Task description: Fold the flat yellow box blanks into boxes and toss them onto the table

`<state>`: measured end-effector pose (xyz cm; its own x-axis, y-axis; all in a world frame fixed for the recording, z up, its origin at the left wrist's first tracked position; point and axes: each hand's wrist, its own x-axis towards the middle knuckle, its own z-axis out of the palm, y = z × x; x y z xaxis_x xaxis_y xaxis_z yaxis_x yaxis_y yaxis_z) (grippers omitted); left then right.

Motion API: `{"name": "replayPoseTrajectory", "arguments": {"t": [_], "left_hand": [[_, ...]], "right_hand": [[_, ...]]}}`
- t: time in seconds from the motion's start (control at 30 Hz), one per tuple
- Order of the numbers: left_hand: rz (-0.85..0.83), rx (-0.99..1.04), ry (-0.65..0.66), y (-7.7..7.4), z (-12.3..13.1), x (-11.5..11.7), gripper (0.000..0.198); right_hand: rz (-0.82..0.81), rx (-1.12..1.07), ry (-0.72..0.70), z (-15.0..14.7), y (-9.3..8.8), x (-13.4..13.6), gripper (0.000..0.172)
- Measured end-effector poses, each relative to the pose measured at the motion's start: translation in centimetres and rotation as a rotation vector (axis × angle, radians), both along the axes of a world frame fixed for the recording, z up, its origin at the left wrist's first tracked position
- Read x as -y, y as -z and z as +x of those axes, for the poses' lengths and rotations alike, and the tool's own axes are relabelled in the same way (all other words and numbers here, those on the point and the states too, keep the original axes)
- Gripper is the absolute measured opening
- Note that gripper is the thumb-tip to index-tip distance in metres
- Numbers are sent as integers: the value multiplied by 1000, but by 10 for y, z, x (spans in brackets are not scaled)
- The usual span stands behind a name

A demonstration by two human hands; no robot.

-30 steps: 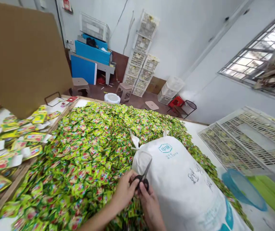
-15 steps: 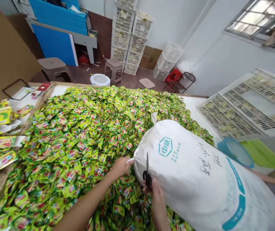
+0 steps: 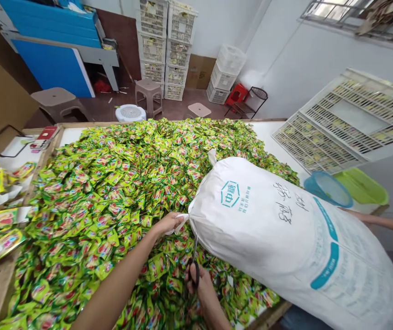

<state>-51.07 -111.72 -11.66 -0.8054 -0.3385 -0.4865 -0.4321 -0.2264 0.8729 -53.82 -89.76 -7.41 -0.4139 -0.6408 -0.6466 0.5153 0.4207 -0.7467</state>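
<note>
A large full white sack (image 3: 258,220) with teal print and black handwriting lies slanting over the heap of small green and yellow packets (image 3: 124,183). My left hand (image 3: 167,223) is closed on the gathered corner of the sack at its near left end. Just below that corner, my right hand (image 3: 199,282) holds black-handled scissors (image 3: 193,270) by the loops. Their blades point up toward the sack's corner; whether they touch it I cannot tell. Another person's arm (image 3: 378,220) reaches to the sack from the right.
White plastic crates (image 3: 347,119) lean at the right above a blue basin (image 3: 329,189) and a green basin (image 3: 363,185). Opened packaging (image 3: 0,215) lies left of a wooden edge (image 3: 2,270). Beyond the table stand stools (image 3: 148,94) and stacked crates (image 3: 177,50).
The scissors and my right hand have moved left and down, off the sack's face to below its corner. My left hand now pulls out a longer piece of the corner.
</note>
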Motion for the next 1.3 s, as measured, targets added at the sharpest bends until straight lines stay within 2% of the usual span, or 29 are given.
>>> {"name": "replayPoseTrajectory", "arguments": {"t": [0.07, 0.17, 0.33, 0.43, 0.5, 0.6, 0.7, 0.77, 0.83, 0.9, 1.1, 1.3], "left_hand": [[65, 2, -17, 5, 0, 1, 45], [144, -8, -46, 6, 0, 1, 54], [228, -28, -79, -2, -2, -3, 71], [232, -27, -75, -5, -2, 0, 68], [216, -28, -63, -5, -1, 3, 63], [189, -39, -49, -3, 0, 8, 56], [174, -53, -55, 0, 1, 9, 54], [172, -59, -65, 3, 1, 7, 54], [180, -61, -73, 6, 1, 6, 51], [198, -64, -74, 10, 1, 5, 47], [246, -77, -74, 16, 1, 7, 46], [291, -97, -86, 23, 1, 7, 41]], "right_hand": [[-11, 32, -45, -15, -14, 16, 62], [-13, 56, -65, -25, -24, 34, 62], [-51, 136, 19, -12, -20, 44, 61], [-21, 95, 6, -6, -17, 45, 61], [5, 58, -49, -15, -21, 44, 59], [51, 12, -170, -48, -39, 44, 52], [107, 18, -311, -85, -68, 52, 49], [154, 40, -413, -100, -86, 61, 49], [216, 27, -494, -107, -95, 68, 49], [269, -18, -528, -107, -96, 72, 50], [339, -108, -546, -106, -84, 77, 48], [345, -171, -531, -103, -80, 80, 50]]}}
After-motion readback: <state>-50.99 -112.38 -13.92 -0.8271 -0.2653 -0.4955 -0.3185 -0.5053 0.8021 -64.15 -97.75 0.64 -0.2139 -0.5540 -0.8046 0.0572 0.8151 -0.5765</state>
